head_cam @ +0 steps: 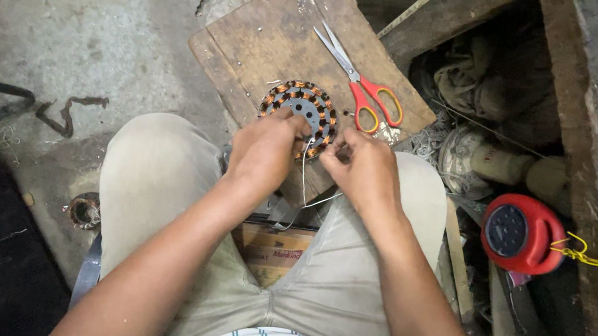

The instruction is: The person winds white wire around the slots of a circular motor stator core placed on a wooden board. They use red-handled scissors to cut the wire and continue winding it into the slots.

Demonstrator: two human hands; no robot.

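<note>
A round motor stator [301, 105] with orange and black copper windings lies on a worn wooden board [273, 34] resting over my knees. My left hand [264, 150] presses on the stator's near edge with fingers curled onto it. My right hand [362, 169] sits just to its right, pinching a thin pale wire [305, 171] that runs down from the windings. Red-handled scissors [361, 89] lie shut on the board beyond my right hand.
A red round reel-like device [521, 234] with a yellow cord sits at the right beside a wooden beam [597, 177]. Rags and clutter fill the corner behind it. A small wound coil [85, 211] lies on the cracked concrete floor at left. A cardboard box [273, 249] sits between my legs.
</note>
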